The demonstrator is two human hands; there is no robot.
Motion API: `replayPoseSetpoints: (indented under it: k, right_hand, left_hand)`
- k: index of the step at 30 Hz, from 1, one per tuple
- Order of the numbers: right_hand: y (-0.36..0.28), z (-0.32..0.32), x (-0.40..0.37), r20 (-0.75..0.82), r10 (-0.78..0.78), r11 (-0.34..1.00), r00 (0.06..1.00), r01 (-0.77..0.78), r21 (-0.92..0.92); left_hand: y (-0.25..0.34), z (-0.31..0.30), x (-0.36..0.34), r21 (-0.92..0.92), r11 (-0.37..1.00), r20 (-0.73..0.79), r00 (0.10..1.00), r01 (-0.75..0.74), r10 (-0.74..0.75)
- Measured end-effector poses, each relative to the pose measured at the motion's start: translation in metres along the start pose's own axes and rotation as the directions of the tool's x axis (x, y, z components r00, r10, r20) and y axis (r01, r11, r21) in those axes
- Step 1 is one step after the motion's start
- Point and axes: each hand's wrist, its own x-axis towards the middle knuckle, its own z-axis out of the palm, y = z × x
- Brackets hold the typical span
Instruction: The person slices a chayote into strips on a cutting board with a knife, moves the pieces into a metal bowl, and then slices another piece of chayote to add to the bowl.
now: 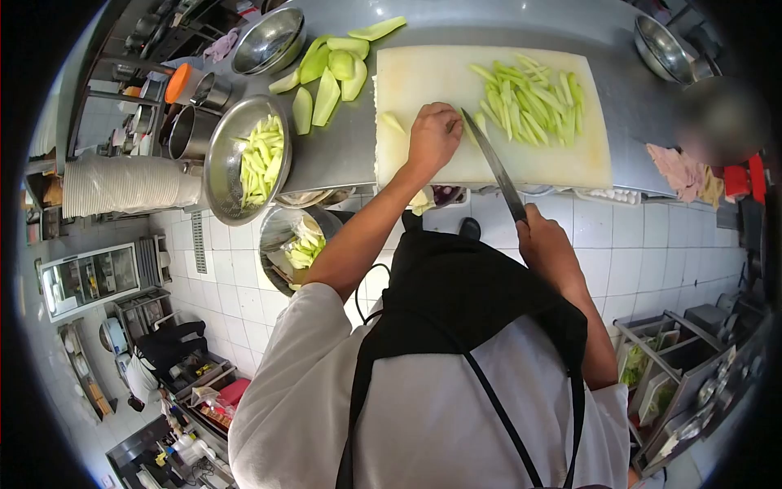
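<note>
The left hand (434,134) rests on the board (423,77) with its fingers curled down and pressed together over a green piece (453,126). Most of that piece is hidden under the knuckles, and only a sliver shows at the fingertips. The right hand (544,243) is nearer the body, off the board's near edge, with its fist closed round the handle of a knife (493,163). The blade runs forward and to the left from this hand, and its tip lies just beside the left fingertips, at the piece.

A heap of pale green strips (533,102) lies on the board beyond the right hand, to the right of the left hand and well clear of the blade. One small offcut (393,122) sits on the board just left of the left hand.

Further left, on the steel worktop (619,90), are several peeled green wedges (326,81). Beyond them a bowl (221,175) tilted over the worktop's edge holds more strips. An empty bowl (269,41) stands behind the wedges, and a pot (191,130) is further left again. To the right of the right hand, a crumpled cloth (676,167) lies at the worktop's edge. Below the left forearm, a bin (281,224) on the tiled floor holds peelings.
</note>
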Motion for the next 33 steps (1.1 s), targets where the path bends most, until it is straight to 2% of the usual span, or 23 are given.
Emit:
replayPoseSetpoints:
  k: [3, 6, 9, 12, 15, 16, 19, 22, 23, 24, 27, 30, 33]
  right_hand:
    - [-0.005, 0.000, -0.002, 0.000, 0.026, 0.999, 1.000, -0.026, -0.022]
    - [-0.008, 0.008, 0.004, 0.006, 0.079, 0.994, 0.997, -0.079, -0.072]
    - [0.004, 0.027, 0.028, -0.100, -0.067, 0.991, 0.993, 0.055, -0.120]
    - [0.012, 0.020, 0.058, -0.128, -0.152, 0.979, 0.980, 0.132, -0.156]
    - [0.011, 0.002, 0.064, -0.149, -0.068, 0.992, 0.986, 0.052, -0.111]
    - [0.002, -0.008, 0.060, -0.123, -0.013, 0.993, 0.992, -0.001, -0.118]
    - [0.000, -0.010, 0.044, -0.158, -0.112, 0.986, 0.981, 0.090, -0.142]
    - [-0.003, -0.006, 0.023, -0.012, -0.088, 0.991, 0.996, 0.087, -0.102]
    - [-0.001, -0.002, 0.019, 0.013, -0.081, 0.992, 0.997, 0.082, -0.092]
    - [0.002, 0.002, 0.016, 0.033, -0.071, 0.994, 0.997, 0.074, -0.083]
    - [0.020, 0.012, 0.018, 0.033, -0.033, 0.995, 0.999, 0.036, -0.098]
    - [0.034, 0.010, 0.023, -0.055, -0.031, 0.995, 0.998, 0.025, -0.094]
    - [0.036, 0.007, 0.030, -0.058, -0.039, 0.996, 0.998, 0.034, -0.086]
  left_hand:
    - [0.002, 0.003, -0.002, -0.034, 0.999, -0.034, 0.999, -0.028, 0.027]
    - [0.006, 0.003, -0.002, -0.067, 0.998, -0.023, 1.000, 0.019, -0.021]
    - [-0.001, 0.004, -0.002, 0.038, 0.997, -0.032, 0.997, -0.067, 0.068]
    - [0.003, 0.001, -0.001, 0.033, 0.999, -0.001, 0.999, -0.036, 0.036]
    - [0.002, 0.002, -0.002, -0.025, 0.999, -0.004, 1.000, -0.020, 0.020]
    - [0.002, 0.000, -0.003, 0.003, 0.998, -0.020, 0.998, -0.059, 0.060]
    - [0.006, -0.009, -0.005, -0.009, 0.998, -0.063, 0.996, -0.066, 0.065]
    - [0.002, -0.040, -0.015, 0.010, 0.999, -0.190, 0.981, -0.041, 0.043]
    - [-0.006, -0.053, -0.017, 0.075, 0.997, -0.219, 0.975, -0.002, 0.018]
    - [-0.019, -0.065, -0.018, 0.171, 0.985, -0.246, 0.967, -0.019, 0.061]
    - [-0.040, -0.091, -0.015, 0.194, 0.976, -0.256, 0.965, 0.101, -0.049]
    - [-0.045, -0.097, -0.011, 0.054, 0.988, -0.101, 0.985, 0.147, -0.141]
    - [-0.041, -0.076, -0.009, 0.011, 0.995, -0.052, 0.994, 0.096, -0.095]
